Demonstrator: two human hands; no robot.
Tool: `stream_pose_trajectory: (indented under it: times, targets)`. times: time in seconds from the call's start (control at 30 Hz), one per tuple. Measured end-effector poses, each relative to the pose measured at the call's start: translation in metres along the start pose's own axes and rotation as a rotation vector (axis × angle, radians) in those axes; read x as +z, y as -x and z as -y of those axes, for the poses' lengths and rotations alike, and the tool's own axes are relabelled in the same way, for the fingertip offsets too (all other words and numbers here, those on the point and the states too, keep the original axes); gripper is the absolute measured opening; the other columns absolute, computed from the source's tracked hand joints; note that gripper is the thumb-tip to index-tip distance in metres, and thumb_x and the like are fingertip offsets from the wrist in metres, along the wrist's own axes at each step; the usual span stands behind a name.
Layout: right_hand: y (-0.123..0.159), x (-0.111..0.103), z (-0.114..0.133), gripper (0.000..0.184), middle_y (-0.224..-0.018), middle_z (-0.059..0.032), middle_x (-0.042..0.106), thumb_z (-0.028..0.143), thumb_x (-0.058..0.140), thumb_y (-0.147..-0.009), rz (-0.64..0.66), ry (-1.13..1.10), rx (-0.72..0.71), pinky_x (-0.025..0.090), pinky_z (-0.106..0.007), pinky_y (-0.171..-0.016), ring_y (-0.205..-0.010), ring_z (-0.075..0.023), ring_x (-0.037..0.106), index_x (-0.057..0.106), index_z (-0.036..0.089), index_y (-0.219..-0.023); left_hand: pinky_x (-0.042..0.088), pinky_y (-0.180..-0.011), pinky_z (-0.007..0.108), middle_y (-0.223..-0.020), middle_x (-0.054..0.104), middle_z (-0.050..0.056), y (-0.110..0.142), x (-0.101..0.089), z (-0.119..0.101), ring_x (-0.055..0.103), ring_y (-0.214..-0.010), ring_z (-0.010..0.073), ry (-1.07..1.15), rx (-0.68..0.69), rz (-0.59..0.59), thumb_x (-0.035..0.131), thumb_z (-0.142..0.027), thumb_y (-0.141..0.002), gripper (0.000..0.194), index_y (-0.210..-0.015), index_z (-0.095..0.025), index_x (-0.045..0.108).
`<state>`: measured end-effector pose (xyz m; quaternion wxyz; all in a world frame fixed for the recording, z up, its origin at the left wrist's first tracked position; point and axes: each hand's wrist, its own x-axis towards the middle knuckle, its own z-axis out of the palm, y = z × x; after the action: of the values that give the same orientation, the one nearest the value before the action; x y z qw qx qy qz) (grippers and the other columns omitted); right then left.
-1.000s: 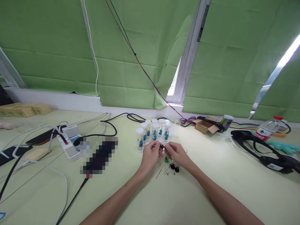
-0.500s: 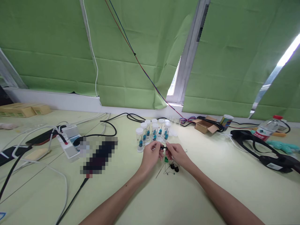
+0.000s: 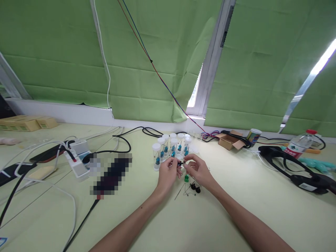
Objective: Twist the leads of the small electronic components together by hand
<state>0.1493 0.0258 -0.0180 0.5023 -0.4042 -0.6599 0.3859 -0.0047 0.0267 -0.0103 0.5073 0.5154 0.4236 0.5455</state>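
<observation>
My left hand [image 3: 167, 175] is closed in a pinch on a small black part [image 3: 180, 163], whose exact kind is too small to make out. At the part's right end, the thumb and forefinger of my right hand [image 3: 198, 170] are closed on it. Below the hands, a small green piece [image 3: 186, 178] lies on the table. Near it are two round black pieces [image 3: 195, 188], a thin straight rod [image 3: 179, 192] and some bent thin wires [image 3: 187, 191]. Just behind the hands stand several clear tubes [image 3: 156, 159] with white caps, holding blue pieces and thin rods.
On the left are a power strip [image 3: 77, 166], tangled white cables and a pixelated dark object [image 3: 112, 176]. An open cardboard box [image 3: 230, 140], a can [image 3: 253, 136], a black headset-like frame [image 3: 301, 173] and a red-capped bottle [image 3: 300, 143] stand on the right.
My right hand has shifted slightly up, its fingers lifting and spreading a little around the black part's end. My left hand has barely moved.
</observation>
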Motion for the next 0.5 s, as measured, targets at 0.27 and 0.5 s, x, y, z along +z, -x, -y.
stream_pose_trajectory:
  times: [0.27, 0.5]
  targets:
    - [0.0, 0.0005, 0.0, 0.028, -0.094, -0.0042, 0.059, 0.043, 0.061, -0.086, 0.008, 0.004, -0.009, 0.044, -0.025, -0.049, -0.054, -0.009, 0.052, 0.055, 0.02, -0.1, 0.046, -0.047, 0.024, -0.06, 0.056, -0.001, -0.0006, -0.0005, 0.0012, 0.055, -0.05, 0.0127, -0.006, -0.004, 0.02, 0.055, -0.042, -0.083, 0.026, -0.077, -0.017, 0.06]
    - [0.0002, 0.0005, -0.0013, 0.028, -0.081, -0.0012, 0.056, 0.046, 0.057, -0.089, 0.024, -0.018, -0.005, 0.039, -0.024, -0.047, -0.051, -0.0093, 0.05, 0.056, 0.019, -0.096, 0.045, -0.046, 0.023, -0.061, 0.056, 0.0, -0.0007, -0.0009, 0.0035, 0.056, -0.051, 0.0125, 0.005, 0.003, 0.046, 0.057, -0.042, -0.082, 0.027, -0.077, -0.016, 0.06]
